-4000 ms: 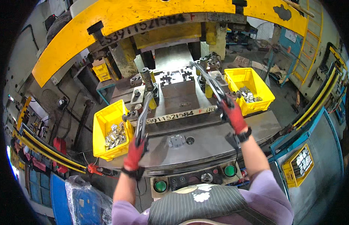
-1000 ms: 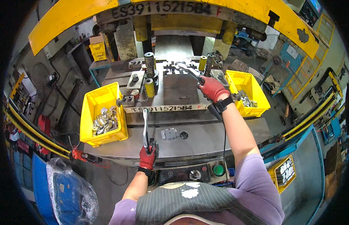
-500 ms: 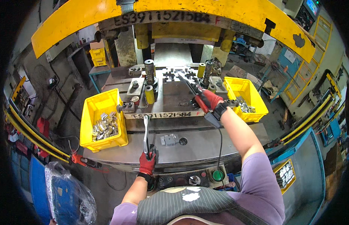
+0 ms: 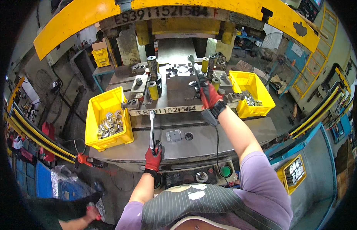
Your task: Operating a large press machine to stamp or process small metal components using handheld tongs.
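My left hand (image 4: 153, 157), in a red and black glove, is closed round the lower end of a long silver tool with a rounded head (image 4: 152, 128). That head rests at or just above the front edge of the press die (image 4: 174, 110). My right hand (image 4: 210, 95), gloved alike, grips a red-handled tool with a long grey shaft and rounded end (image 4: 194, 66). Its tip stands by the die's right guide posts, beside the bright cut-out plate (image 4: 181, 69). A grey box with a cable (image 4: 209, 117) hangs at my right wrist.
Yellow bins of metal parts flank the die, one left (image 4: 109, 138) and one right (image 4: 255, 111). A grey metal block (image 4: 174, 135) lies on the press table. Below is a control panel with a green button (image 4: 225, 171). Another person's arm (image 4: 76, 222) shows at lower left.
The right-hand tool's tip has swung away from the cut-out plate, up and to the right. My left hand keeps its tool in much the same place. Another person has come in at lower left.
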A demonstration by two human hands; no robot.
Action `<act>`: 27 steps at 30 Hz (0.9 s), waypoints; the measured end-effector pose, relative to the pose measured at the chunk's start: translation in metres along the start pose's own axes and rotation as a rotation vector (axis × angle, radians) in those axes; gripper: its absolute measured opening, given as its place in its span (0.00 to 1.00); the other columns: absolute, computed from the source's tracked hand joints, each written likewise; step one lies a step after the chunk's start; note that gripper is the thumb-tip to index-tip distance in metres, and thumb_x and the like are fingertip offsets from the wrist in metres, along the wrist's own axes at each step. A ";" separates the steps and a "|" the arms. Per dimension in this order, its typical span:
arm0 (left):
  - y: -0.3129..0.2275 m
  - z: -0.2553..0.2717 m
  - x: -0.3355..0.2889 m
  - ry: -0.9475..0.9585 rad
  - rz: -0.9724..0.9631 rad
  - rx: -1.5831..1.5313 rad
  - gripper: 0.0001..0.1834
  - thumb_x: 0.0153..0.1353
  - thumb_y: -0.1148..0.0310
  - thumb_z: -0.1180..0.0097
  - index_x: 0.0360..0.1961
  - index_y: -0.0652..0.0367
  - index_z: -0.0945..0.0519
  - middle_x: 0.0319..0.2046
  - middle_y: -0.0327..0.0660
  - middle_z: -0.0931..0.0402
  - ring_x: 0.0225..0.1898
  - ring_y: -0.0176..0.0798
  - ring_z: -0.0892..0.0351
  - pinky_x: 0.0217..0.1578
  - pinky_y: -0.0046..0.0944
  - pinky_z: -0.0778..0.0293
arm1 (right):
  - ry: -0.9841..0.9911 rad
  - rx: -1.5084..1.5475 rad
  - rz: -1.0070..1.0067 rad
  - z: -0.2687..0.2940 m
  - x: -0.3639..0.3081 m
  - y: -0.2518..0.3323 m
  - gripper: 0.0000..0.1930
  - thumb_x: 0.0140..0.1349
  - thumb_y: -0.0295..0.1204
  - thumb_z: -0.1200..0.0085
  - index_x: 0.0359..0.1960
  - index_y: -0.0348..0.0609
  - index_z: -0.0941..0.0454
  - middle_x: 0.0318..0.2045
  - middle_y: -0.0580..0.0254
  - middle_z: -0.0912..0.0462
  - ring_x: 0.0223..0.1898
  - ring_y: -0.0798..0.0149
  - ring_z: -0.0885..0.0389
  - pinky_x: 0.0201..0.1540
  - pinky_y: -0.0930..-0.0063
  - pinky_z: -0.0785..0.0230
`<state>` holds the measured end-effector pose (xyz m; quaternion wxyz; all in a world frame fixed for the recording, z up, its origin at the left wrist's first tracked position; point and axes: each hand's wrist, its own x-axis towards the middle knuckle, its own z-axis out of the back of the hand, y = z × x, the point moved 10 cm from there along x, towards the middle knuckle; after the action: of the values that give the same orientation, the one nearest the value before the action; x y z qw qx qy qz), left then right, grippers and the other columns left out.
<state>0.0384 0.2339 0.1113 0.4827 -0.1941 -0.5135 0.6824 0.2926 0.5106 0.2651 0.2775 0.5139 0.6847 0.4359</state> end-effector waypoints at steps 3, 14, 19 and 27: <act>0.073 0.026 -0.016 -0.088 0.132 -0.044 0.16 0.46 0.74 0.43 0.38 0.62 0.28 0.24 0.40 0.30 0.25 0.33 0.32 0.28 0.34 0.34 | 0.127 0.126 0.079 -0.031 -0.058 0.020 0.10 0.59 0.37 0.56 0.39 0.49 0.31 0.25 0.72 0.30 0.23 0.75 0.33 0.26 0.79 0.38; 0.160 0.139 -0.222 -0.518 0.753 -0.537 0.13 0.51 0.67 0.46 0.39 0.52 0.29 0.26 0.33 0.31 0.15 0.28 0.40 0.15 0.29 0.41 | -1.094 -0.347 -0.219 0.314 -0.448 -0.094 0.13 0.54 0.30 0.52 0.39 0.36 0.28 0.37 0.55 0.25 0.32 0.66 0.25 0.32 0.74 0.31; 0.243 0.116 -0.216 0.122 0.853 -0.356 0.13 0.50 0.58 0.44 0.30 0.56 0.24 0.19 0.37 0.28 0.18 0.31 0.33 0.18 0.32 0.37 | -0.617 -0.324 -0.869 0.297 -0.450 -0.191 0.11 0.51 0.31 0.48 0.35 0.40 0.26 0.29 0.57 0.25 0.25 0.66 0.27 0.23 0.73 0.34; 0.198 0.066 -0.191 0.389 1.143 -0.241 0.08 0.46 0.70 0.41 0.29 0.59 0.24 0.23 0.37 0.26 0.20 0.34 0.30 0.19 0.35 0.36 | 0.134 -1.084 -0.374 0.343 -0.384 -0.270 0.12 0.45 0.35 0.41 0.25 0.40 0.26 0.18 0.59 0.26 0.09 0.62 0.31 0.04 0.72 0.41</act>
<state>-0.0152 0.0350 -0.0830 0.1002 -0.6129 -0.3042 0.7223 0.5736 0.2293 -0.1589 0.5294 0.1398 0.4590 0.6997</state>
